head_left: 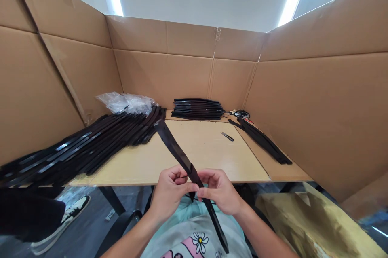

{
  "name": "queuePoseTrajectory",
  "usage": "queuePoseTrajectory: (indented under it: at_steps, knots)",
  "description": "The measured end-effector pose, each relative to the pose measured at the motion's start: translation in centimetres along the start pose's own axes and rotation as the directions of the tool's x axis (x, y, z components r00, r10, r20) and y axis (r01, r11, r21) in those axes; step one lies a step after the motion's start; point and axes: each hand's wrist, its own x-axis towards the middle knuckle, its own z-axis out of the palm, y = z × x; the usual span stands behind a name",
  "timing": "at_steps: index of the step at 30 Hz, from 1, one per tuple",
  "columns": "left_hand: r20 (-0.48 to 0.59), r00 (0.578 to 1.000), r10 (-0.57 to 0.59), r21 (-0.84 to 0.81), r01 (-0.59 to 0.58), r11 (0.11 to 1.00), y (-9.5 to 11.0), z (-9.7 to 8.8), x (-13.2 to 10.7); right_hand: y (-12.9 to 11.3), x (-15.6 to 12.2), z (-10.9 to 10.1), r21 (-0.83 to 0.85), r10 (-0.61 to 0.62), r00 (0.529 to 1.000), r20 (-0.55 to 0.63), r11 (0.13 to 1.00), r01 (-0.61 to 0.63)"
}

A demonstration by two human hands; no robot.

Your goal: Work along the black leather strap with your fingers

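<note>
two hands (171,195) (220,191), one black strip (178,151), three stacks (197,109), one snip (227,136)

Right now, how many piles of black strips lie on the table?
3: a wide pile at left, a neat stack at the back, a narrow pile at right. Another strip is in hand.

Long black strip (175,148), diagonally tilted

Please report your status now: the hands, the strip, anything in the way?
Left hand, right hand: both pinching black strip. Snips on table, not touching strip.
</note>
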Motion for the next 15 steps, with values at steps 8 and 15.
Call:
queuePoseTrajectory:
  at_steps: [8,15]
  knots:
    - [0.085,0.994,-0.067,-0.143,0.079,0.987,0.61,0.59,-0.26,-0.34,-0.75,0.71,0.03,0.052,0.999,0.01,0.998,-0.052]
    - [0.091,0.995,-0.052,-0.118,0.062,0.991,-0.01,0.73,-0.52,-0.22,-0.73,0.7,0.031,-0.005,0.998,-0.067,0.999,0.007]
